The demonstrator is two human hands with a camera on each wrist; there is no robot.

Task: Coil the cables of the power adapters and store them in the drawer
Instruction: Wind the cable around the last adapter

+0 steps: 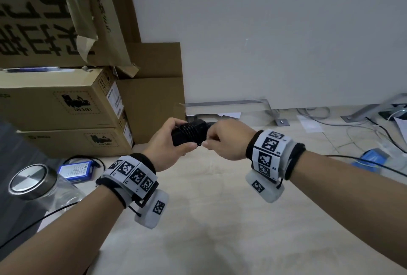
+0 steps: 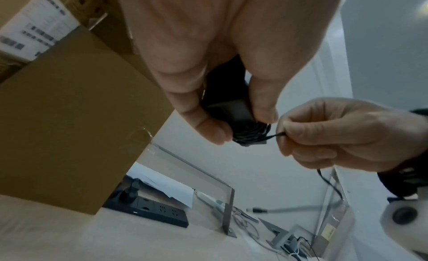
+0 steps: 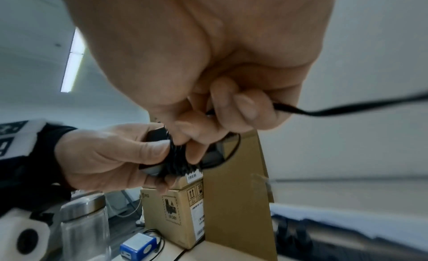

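Nearest in the head view, both forearms reach out over the pale bench (image 1: 220, 219), and the task's thing is held up between the hands, above the bench and touching nothing else. The left hand (image 1: 167, 144) is clamped around the black power adapter (image 1: 189, 134), thumb on one side and fingers on the other, pinning the turns of cable (image 2: 252, 135) already wound about its body. The right hand (image 1: 226, 140) is curled closed, pinching the thin free run of that cable just beside the winding; the tail trails out behind its fingers (image 3: 243, 102) in the right wrist view. The brick looks rigid and fairly dense, so it is best taken across its flat sides, as the left hand has it. The cord looks light, limp and a little springy, so its turns would likely loosen if the thumb lifted; hold it close to the winding and keep it taut. Farther off stand cardboard boxes (image 1: 66, 107), a glass jar (image 1: 37, 184) and a blue pack (image 1: 77, 171). No drawer is in view.
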